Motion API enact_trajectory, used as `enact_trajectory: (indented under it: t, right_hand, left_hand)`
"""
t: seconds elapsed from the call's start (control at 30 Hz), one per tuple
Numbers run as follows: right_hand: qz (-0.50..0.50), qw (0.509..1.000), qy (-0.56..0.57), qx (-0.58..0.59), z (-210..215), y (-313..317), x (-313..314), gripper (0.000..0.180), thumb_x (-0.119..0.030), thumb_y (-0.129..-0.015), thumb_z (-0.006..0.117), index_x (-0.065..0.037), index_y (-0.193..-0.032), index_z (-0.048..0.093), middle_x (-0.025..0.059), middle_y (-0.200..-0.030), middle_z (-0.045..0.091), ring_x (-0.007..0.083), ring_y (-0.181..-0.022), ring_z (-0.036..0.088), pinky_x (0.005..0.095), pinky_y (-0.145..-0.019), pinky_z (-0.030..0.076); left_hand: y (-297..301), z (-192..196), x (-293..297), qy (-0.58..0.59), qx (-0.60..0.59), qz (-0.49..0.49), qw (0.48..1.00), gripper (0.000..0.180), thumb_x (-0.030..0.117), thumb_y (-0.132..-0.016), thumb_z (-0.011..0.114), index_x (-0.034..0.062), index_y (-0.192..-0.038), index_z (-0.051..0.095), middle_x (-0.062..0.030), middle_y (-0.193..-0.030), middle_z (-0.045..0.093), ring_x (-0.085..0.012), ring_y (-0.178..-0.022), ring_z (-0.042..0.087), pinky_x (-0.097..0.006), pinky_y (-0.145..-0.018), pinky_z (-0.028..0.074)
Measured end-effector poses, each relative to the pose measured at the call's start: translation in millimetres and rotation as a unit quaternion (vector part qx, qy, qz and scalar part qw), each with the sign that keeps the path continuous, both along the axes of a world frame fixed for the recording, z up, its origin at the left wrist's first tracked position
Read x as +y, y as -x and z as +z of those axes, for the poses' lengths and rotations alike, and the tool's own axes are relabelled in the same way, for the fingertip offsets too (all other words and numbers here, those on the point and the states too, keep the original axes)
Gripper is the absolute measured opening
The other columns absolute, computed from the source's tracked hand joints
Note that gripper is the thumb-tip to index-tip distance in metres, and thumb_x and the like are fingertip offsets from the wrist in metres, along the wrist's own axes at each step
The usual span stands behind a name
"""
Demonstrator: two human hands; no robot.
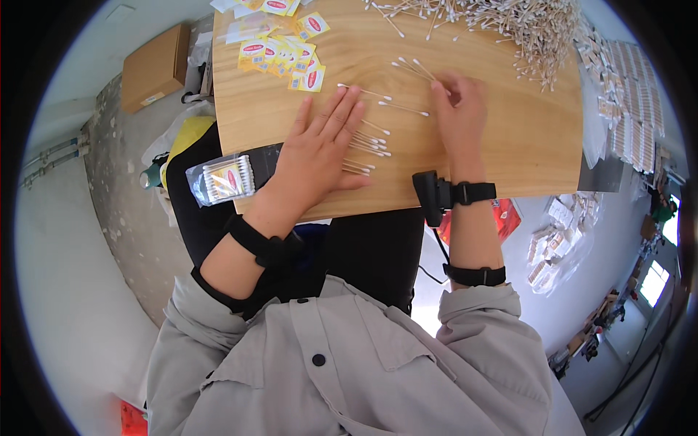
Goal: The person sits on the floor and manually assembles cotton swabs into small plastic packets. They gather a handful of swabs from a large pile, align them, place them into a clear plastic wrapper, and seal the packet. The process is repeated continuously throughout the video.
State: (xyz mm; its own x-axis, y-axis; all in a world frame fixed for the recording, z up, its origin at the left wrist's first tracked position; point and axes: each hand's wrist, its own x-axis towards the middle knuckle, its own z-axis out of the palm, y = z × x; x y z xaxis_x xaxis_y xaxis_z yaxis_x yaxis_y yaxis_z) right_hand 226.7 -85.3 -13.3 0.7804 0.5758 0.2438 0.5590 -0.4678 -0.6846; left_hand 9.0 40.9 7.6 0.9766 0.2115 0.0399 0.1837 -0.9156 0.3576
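Note:
My left hand [318,149] lies flat on the wooden table with its fingers stretched out, over a loose row of cotton swabs [371,145]. Their white tips stick out to the right from under it. To the right, my right hand [459,109] is curled, its thumb and fingers pinched at the ends of a few fanned cotton swabs [413,68]. Two single swabs [403,108] lie between the hands. A clear bag of cotton swabs [228,179] with a yellow and white card inside rests at the table's left edge, beside my left wrist.
Yellow and white cards [280,54] are scattered at the table's far left. A large heap of loose cotton swabs [538,36] covers the far right corner. Packed swab bundles [631,109] stand beyond the right edge, more bagged packs [560,232] lower down. A cardboard box [154,69] is at left.

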Motion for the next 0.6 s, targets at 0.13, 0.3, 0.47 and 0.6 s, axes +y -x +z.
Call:
enact_trajectory:
  t: [0.13, 0.3, 0.47, 0.6]
  right_hand:
    - [-0.044, 0.988, -0.134, 0.055, 7, 36, -7, 0.022, -0.016, -0.097, 0.056, -0.001, -0.112, 0.063, 0.0128, -0.108, 0.059, 0.025, -0.102, 0.056, 0.0354, -0.089, 0.046]
    - [-0.071, 0.962, -0.227, 0.133, -13, 71, -5, 0.035, -0.024, -0.105, 0.041, 0.002, -0.121, 0.056, 0.0135, -0.115, 0.056, 0.026, -0.11, 0.052, 0.0378, -0.1, 0.041]
    - [0.064, 0.911, -0.281, 0.295, -10, 91, 9, 0.044, -0.03, -0.107, 0.034, 0.004, -0.132, 0.046, 0.0158, -0.128, 0.051, 0.0266, -0.126, 0.049, 0.0394, -0.108, 0.038]
    - [0.088, 0.841, -0.316, 0.43, 0, 97, 8, 0.049, -0.033, -0.107, 0.031, 0.005, -0.135, 0.042, 0.0168, -0.13, 0.051, 0.0278, -0.129, 0.047, 0.0392, -0.11, 0.037]
  left_hand:
    - [-6, 2, -9, 0.018, -0.037, 0.052, 0.998, 0.117, 0.057, -0.062, 0.077, 0.0007, -0.151, 0.027, -0.0131, -0.16, 0.025, -0.0286, -0.148, 0.022, -0.05, -0.119, 0.016]
    - [-18, 1, -11, 0.024, -0.026, 0.031, 0.999, 0.113, 0.05, -0.061, 0.082, 0.0012, -0.15, 0.031, -0.0134, -0.157, 0.028, -0.0301, -0.146, 0.026, -0.048, -0.118, 0.021]
    - [5, 1, -21, 0.033, -0.013, 0.022, 0.999, 0.103, 0.041, -0.066, 0.082, 0.0029, -0.149, 0.033, -0.0135, -0.155, 0.033, -0.0282, -0.144, 0.031, -0.047, -0.117, 0.025]
    - [20, -3, -16, 0.049, -0.052, 0.086, 0.994, 0.099, 0.036, -0.072, 0.08, 0.0036, -0.151, 0.03, -0.0135, -0.156, 0.031, -0.0281, -0.144, 0.031, -0.047, -0.116, 0.026]
